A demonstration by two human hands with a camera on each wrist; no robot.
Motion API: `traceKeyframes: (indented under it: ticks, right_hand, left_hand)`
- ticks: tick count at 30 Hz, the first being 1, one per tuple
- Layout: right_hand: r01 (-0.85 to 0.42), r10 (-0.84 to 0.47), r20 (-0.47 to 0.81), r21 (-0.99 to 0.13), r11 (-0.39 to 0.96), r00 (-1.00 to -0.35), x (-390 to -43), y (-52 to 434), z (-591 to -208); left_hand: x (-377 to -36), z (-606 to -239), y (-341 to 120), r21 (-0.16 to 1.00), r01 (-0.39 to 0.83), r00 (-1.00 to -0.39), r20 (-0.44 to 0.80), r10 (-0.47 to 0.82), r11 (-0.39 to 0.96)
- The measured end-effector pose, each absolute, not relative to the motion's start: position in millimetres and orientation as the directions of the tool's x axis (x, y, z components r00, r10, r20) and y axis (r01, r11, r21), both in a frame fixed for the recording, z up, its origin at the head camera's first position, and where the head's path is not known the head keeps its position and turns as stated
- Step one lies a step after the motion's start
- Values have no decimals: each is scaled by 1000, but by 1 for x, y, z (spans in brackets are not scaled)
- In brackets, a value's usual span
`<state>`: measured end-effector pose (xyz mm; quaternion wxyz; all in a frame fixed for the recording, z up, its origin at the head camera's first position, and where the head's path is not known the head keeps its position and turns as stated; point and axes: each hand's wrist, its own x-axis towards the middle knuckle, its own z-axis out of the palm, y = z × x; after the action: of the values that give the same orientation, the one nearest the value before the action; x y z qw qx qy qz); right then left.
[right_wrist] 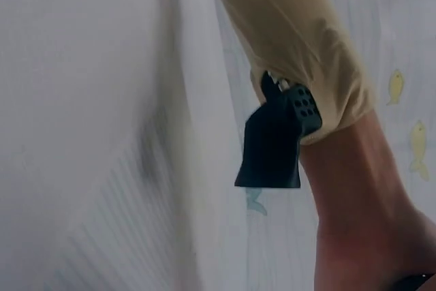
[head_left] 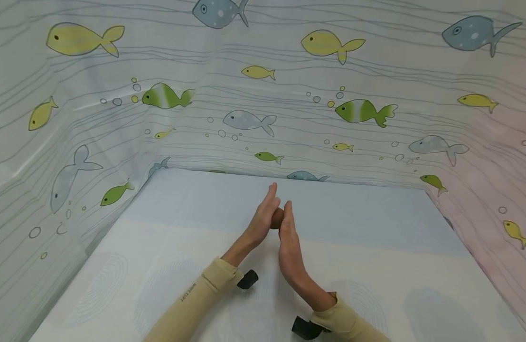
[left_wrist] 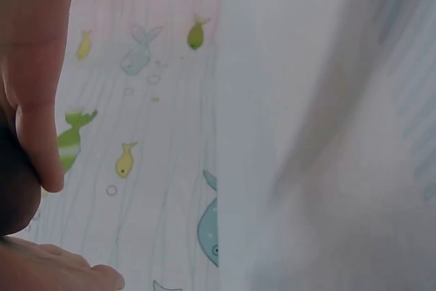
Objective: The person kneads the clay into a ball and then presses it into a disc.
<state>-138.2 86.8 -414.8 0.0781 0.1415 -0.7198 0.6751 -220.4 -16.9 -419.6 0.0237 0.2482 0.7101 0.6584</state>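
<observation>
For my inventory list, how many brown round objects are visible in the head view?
1: the brown round object, between the left hand and right hand; others may be hidden there.

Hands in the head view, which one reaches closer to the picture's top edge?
The left hand: its fingers end higher in the picture than those of the right hand, with the round brown object between them.

Two grips (head_left: 262, 222) (head_left: 291, 247); one round brown object (head_left: 277, 219); two beige sleeves (head_left: 193, 304) (head_left: 348, 319); two black wrist devices (head_left: 248, 279) (head_left: 305, 327) — and one table (head_left: 374, 216).
</observation>
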Motion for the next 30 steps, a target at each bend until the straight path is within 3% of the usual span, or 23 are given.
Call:
traceKeyframes:
  ticks: [21, 30]
  right_hand:
    - [-327, 39, 329, -944, 49, -943, -176, 91, -415]
    - [-331, 104, 343, -936, 119, -933, -190, 98, -414]
  left_hand:
    - [-200, -428, -7, 962, 272, -878, 248, 408, 0]
    - [-189, -432, -4, 955, 295, -871, 257, 419, 28]
